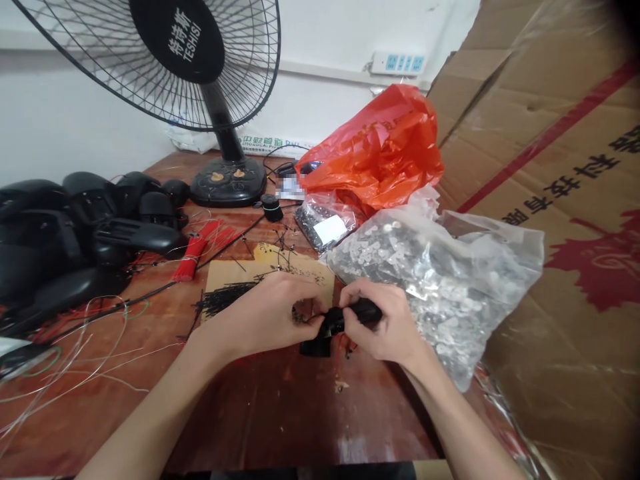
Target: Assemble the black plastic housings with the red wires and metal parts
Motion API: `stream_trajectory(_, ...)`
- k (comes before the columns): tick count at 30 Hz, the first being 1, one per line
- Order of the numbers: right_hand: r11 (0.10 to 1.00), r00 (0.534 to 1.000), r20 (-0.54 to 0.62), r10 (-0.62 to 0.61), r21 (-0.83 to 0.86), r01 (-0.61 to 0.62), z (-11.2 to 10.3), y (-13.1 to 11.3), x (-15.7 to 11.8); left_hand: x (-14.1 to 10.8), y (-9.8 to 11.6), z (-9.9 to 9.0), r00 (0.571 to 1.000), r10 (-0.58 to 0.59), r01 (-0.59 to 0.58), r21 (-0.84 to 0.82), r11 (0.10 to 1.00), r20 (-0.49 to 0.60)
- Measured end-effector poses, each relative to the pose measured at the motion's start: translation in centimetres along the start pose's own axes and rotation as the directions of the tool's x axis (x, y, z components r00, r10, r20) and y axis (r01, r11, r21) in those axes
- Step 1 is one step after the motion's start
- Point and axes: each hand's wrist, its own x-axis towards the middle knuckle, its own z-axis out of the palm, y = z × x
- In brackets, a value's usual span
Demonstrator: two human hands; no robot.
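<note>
A dark, black plastic part (316,347) is held just above the front middle of the table. My right hand (383,319) is closed around its right end, thumb and fingers gripping it. At its left end my left hand (280,310) is closed in a pinch, the fingertips touching the part. Whatever small thing those fingertips may hold is too hidden to make out. Behind my left hand lies a piece of cardboard (320,272) with a bundle of thin black wires (227,298) and small dark bits on it.
Black plastic housings (55,247) pile up at left, near red wires (193,250) and loose pale wires (85,353). A fan (227,177) stands behind. A clear bag of metal pieces (440,280), a red plastic bag (385,153) and a large carton (560,200) occupy the right.
</note>
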Motion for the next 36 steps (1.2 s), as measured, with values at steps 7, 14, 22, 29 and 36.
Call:
stream_trajectory(7,0.990,0.993,0.028,0.110,0.090,-0.113,-0.1,0.4,0.3,0.3,-0.5,0.6,0.999,-0.017,0.014,-0.058,0.998,-0.051)
stream_trajectory(14,0.829,0.933,0.054,0.355,0.443,-0.341,-0.2,0.8,0.7,-0.3,-1.2,-0.9,0.988,-0.083,0.037,-0.326,0.945,-0.129)
stream_trajectory(22,0.462,0.767,0.262,0.585,0.670,-0.582,1.2,1.5,0.9,-0.3,-1.2,-0.6,0.993,-0.038,-0.003,-0.340,0.941,-0.114)
stream_trajectory(29,0.391,0.788,0.305,0.534,0.738,-0.550,1.0,1.5,0.9,-0.2,-2.0,-0.3,0.965,0.007,-0.094,-0.320,0.943,-0.263)
stream_trajectory(36,0.437,0.811,0.277,0.516,0.729,-0.527,1.0,1.6,0.8,0.1,-2.1,1.1,0.912,-0.040,-0.126,-0.370,0.921,-0.409)
